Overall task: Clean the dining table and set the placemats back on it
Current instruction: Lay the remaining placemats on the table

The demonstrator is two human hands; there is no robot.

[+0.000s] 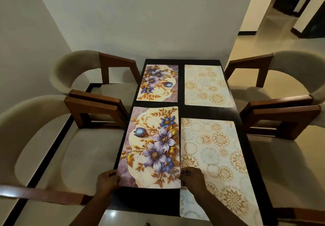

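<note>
Both hands square up the rectangular purple-and-gold floral placemat [153,146] on the dark dining table [181,110].

The left hand [108,179] and right hand [192,178] each pinch a near corner, fingers curled on the mat. Its right edge meets the pale gold-circle placemat [211,155]. A sideways push could ride over it or skew it.

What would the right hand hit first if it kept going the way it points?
Likely just the near flowered placemat it pinches: the right hand points inward across it, and nothing stands there.
</note>
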